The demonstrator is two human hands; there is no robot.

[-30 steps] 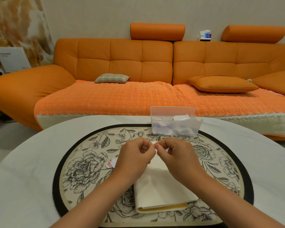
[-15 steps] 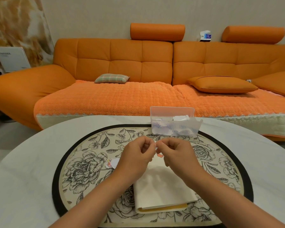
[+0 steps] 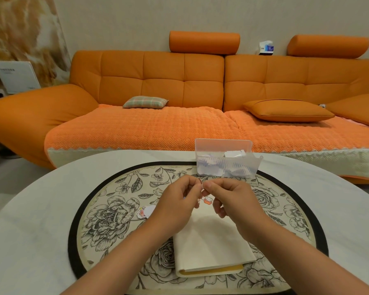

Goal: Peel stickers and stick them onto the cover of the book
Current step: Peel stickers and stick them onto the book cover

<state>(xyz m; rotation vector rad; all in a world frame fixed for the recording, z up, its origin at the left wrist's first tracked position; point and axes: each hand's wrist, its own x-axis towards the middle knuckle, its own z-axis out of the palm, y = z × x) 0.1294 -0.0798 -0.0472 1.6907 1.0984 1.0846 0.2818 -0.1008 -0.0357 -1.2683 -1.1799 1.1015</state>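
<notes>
A cream-covered book lies shut on the floral mat in front of me. Above its far end my left hand and my right hand meet, and both pinch a small white sticker piece between thumb and fingertips. A small orange cartoon sticker shows just under the fingertips; I cannot tell whether it lies on the cover or hangs from the piece. Another cartoon sticker lies on the mat left of my left hand.
A clear plastic box with paper pieces stands at the mat's far edge, just beyond my hands. The mat lies on a round white table. Behind the table is an orange sofa with cushions.
My hands have lifted slightly and drawn a little apart at the fingertips. The orange sticker now shows below them, where it was hidden a second ago.
</notes>
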